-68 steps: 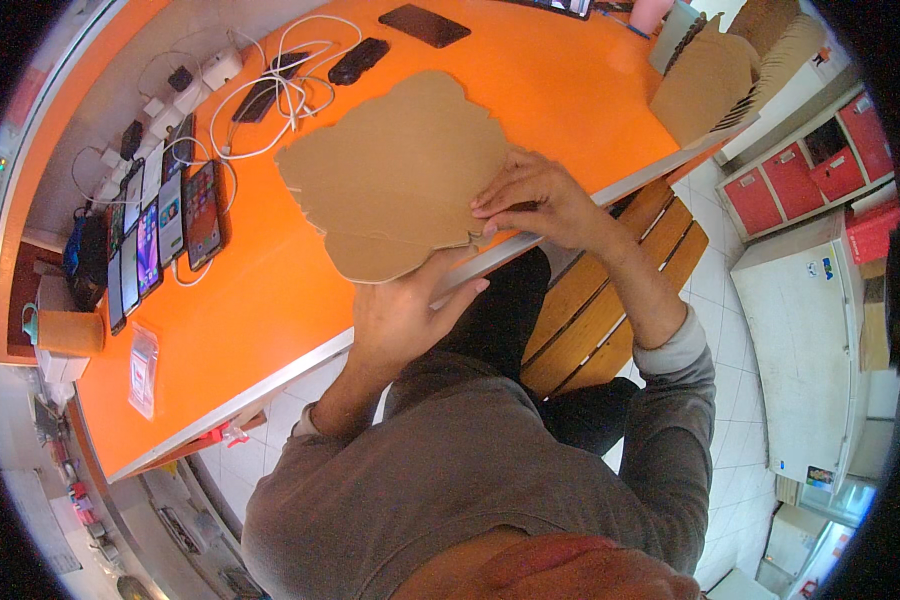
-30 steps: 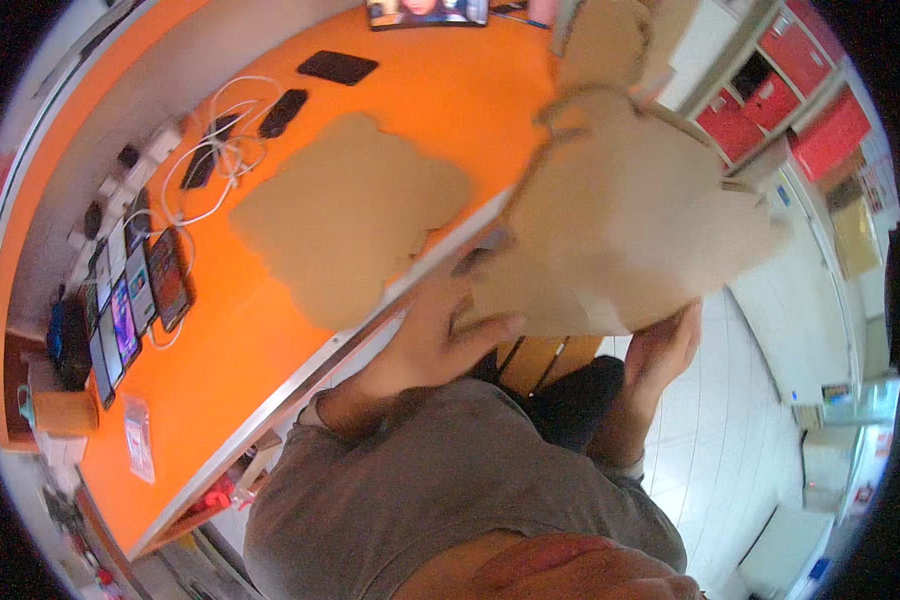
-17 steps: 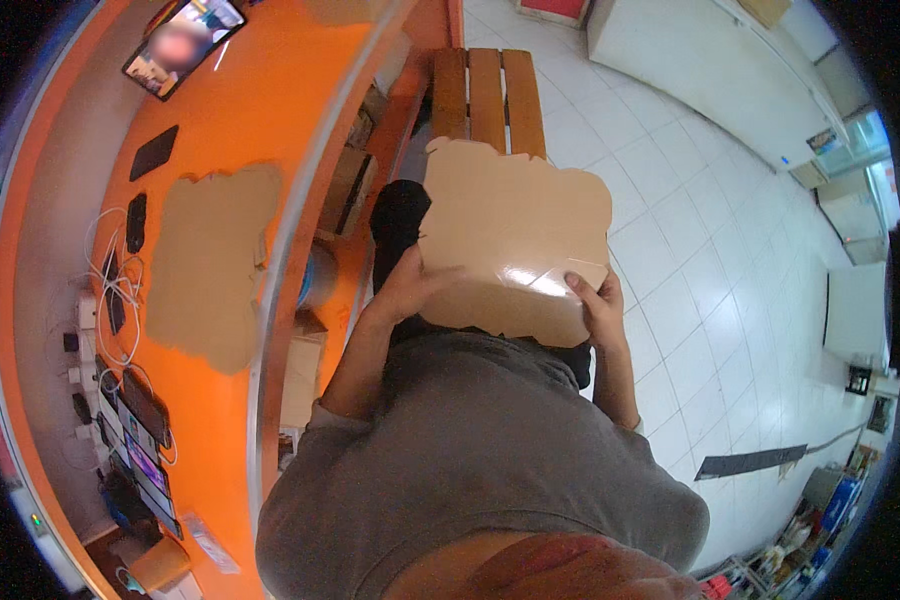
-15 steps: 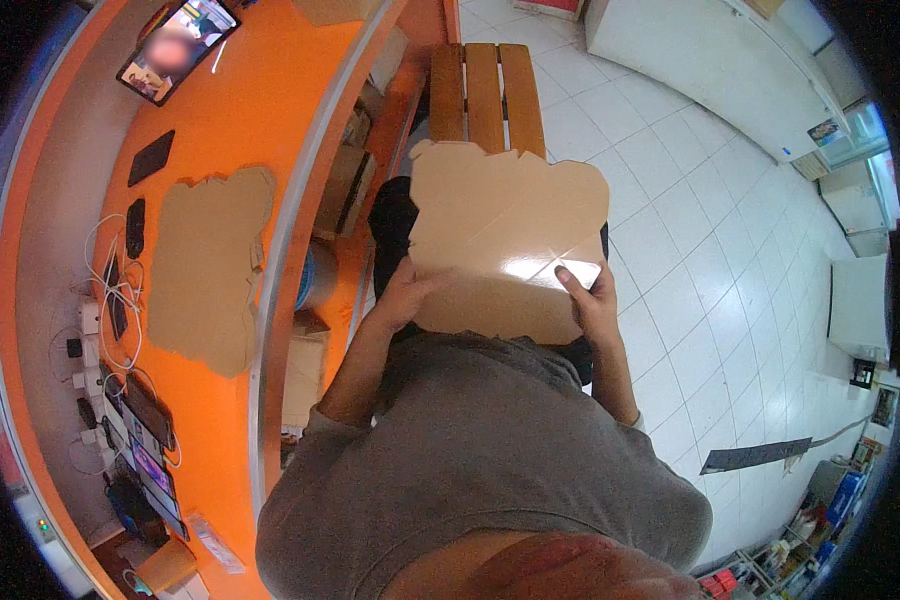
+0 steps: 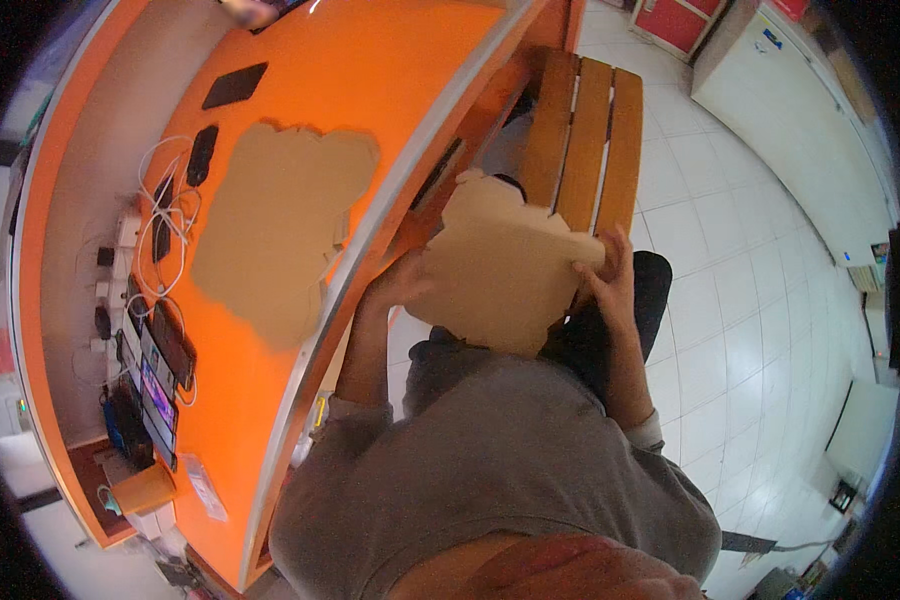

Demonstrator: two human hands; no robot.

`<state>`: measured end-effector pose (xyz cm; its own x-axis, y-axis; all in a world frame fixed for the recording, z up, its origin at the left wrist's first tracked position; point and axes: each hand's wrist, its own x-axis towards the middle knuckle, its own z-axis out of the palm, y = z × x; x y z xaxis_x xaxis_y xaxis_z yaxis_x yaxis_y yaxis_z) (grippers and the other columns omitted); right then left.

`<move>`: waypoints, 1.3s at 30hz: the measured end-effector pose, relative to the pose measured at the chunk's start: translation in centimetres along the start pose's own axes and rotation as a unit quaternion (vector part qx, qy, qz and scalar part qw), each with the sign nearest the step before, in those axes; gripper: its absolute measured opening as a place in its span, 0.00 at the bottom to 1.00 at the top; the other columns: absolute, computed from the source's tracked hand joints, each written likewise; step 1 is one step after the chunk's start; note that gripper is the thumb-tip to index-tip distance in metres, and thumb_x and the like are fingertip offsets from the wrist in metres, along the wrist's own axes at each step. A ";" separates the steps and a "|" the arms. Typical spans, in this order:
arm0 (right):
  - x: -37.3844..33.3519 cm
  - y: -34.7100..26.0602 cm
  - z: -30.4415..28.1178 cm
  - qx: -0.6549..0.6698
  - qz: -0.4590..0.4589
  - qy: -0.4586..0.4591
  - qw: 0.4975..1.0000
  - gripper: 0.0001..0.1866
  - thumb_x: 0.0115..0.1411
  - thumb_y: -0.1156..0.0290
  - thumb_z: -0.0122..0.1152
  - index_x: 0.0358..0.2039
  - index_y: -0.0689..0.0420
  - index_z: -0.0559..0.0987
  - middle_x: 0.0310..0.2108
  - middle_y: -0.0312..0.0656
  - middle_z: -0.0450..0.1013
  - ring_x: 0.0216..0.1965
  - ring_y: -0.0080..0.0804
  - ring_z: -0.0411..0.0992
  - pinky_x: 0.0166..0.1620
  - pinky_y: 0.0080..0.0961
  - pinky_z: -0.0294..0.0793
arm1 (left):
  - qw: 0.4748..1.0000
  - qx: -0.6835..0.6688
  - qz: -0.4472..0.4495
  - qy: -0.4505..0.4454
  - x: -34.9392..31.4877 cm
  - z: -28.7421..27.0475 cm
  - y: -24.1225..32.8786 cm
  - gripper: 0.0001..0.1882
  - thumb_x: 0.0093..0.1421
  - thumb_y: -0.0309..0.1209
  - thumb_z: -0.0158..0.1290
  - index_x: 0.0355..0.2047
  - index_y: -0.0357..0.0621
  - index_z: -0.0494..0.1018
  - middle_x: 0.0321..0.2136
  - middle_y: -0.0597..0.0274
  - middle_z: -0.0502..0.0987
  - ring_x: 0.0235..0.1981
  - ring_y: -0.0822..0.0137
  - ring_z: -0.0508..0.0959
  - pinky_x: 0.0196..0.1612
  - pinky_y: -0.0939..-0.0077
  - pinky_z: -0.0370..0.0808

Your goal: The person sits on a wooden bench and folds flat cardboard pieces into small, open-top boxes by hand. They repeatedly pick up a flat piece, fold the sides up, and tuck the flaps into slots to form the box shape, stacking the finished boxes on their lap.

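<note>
A flat brown cardboard sheet point(image 5: 505, 262) with wavy, uneven edges is held above my lap. Its left edge is in my left hand point(image 5: 402, 282), whose fingers are partly hidden and slightly blurred. At the far right corner my right hand point(image 5: 610, 278) pinches the board, the thumb on the upper face. A second cardboard sheet point(image 5: 280, 225), similar in outline, lies flat on the orange counter point(image 5: 370, 80) to my left.
A slatted wooden bench point(image 5: 582, 140) extends ahead of me beside the counter's metal edge. Along the wall, the counter holds white cables point(image 5: 175, 210), a dark flat device point(image 5: 235, 86) and several phones point(image 5: 158, 385). White floor tiles point(image 5: 740, 300) and a white cabinet point(image 5: 790, 110) are on the right.
My view and body have turned toward the counter. The held sheet is tilted differently, without its bright glare, and my right hand has shifted up to its far right corner.
</note>
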<state>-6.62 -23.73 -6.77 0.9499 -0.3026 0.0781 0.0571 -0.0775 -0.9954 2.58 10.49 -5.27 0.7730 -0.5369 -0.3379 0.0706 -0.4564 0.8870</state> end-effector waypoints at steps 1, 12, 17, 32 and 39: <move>1.3 -1.2 0.5 -0.066 -0.051 0.024 0.996 0.37 0.54 0.70 0.68 0.62 0.59 0.63 0.55 0.43 0.69 0.54 0.39 0.70 0.53 0.35 0.73 | 0.997 0.065 0.046 0.023 0.6 -0.7 -1.2 0.38 0.52 0.35 0.64 0.61 0.39 0.61 0.55 0.50 0.70 0.56 0.60 0.70 0.60 0.62 0.66; 12.4 5.8 5.4 -0.182 0.173 -0.414 0.875 0.30 0.54 0.53 0.68 0.54 0.54 0.74 0.44 0.42 0.77 0.46 0.34 0.74 0.54 0.29 0.69 | 0.987 0.148 0.056 -0.026 8.2 -5.0 -5.8 0.33 0.53 0.33 0.61 0.60 0.46 0.64 0.52 0.52 0.71 0.53 0.59 0.72 0.57 0.63 0.69; 9.5 7.1 5.7 -0.231 0.123 -0.414 0.872 0.24 0.55 0.48 0.67 0.45 0.53 0.81 0.38 0.39 0.78 0.41 0.35 0.76 0.46 0.31 0.73 | 0.993 0.078 0.054 -0.069 7.3 -3.5 -7.3 0.31 0.54 0.31 0.60 0.58 0.49 0.66 0.51 0.54 0.72 0.51 0.59 0.73 0.56 0.63 0.69; 8.1 8.3 4.5 -0.307 -0.051 -0.463 0.830 0.25 0.59 0.63 0.61 0.57 0.55 0.72 0.50 0.48 0.73 0.52 0.46 0.71 0.54 0.39 0.72 | 0.989 0.040 0.090 -0.113 7.1 -1.8 -8.4 0.25 0.55 0.26 0.55 0.55 0.58 0.72 0.45 0.59 0.75 0.46 0.59 0.76 0.51 0.64 0.72; 5.2 13.0 5.1 -0.424 -0.300 -0.409 0.750 0.33 0.48 0.76 0.61 0.59 0.44 0.72 0.56 0.32 0.70 0.53 0.40 0.68 0.57 0.39 0.68 | 0.968 0.199 0.108 -0.105 4.8 -0.2 -5.5 0.25 0.55 0.24 0.53 0.53 0.62 0.75 0.43 0.62 0.77 0.44 0.59 0.77 0.49 0.65 0.73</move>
<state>0.64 -21.52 -19.57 0.7221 0.6856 0.0926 0.6635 -0.6485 -0.3731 6.01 10.57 -11.68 0.5946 -0.7636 -0.2518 -0.3594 -0.5325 0.7663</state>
